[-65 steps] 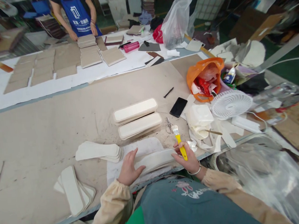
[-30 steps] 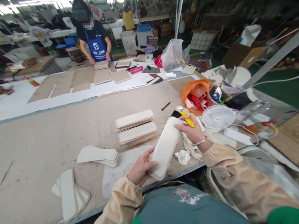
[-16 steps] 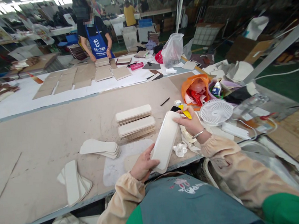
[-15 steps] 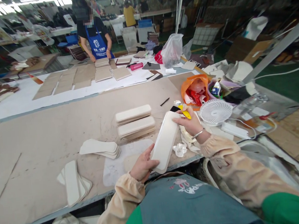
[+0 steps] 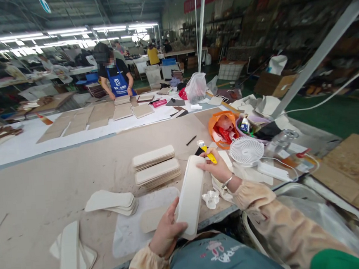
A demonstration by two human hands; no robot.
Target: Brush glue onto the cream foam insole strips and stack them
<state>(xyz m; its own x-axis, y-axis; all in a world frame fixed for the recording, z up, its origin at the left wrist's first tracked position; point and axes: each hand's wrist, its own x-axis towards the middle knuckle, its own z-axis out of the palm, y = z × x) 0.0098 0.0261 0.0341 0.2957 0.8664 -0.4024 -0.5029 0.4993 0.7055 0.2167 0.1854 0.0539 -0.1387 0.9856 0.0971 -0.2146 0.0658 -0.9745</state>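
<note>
A long cream panel with rounded ends [image 5: 190, 196] is held at a slant near the table's front edge. My left hand [image 5: 167, 230] grips its lower end, thumb on top. At the upper end my right hand [image 5: 217, 166] pinches the panel and also has a yellow-handled tool [image 5: 210, 155] between its fingers. Two neat stacks of similar panels, one behind [image 5: 154, 156] and one in front [image 5: 157, 172], stand left of it. A single beige piece [image 5: 155, 218] lies on a pale sheet [image 5: 122, 237] beside my left hand.
Fanned cream pieces lie at the left [image 5: 110, 201] and front left [image 5: 71, 255]. At the right are crumpled paper [image 5: 211, 199], a white fan [image 5: 247, 150], an orange bag [image 5: 213, 125] and a clear bottle [image 5: 281, 141]. A person in a blue apron [image 5: 118, 82] stands across the table.
The view has tilted up, so the table and hands sit differently in the picture. Both hands still hold the panel, and the yellow-handled tool now points more upward.
</note>
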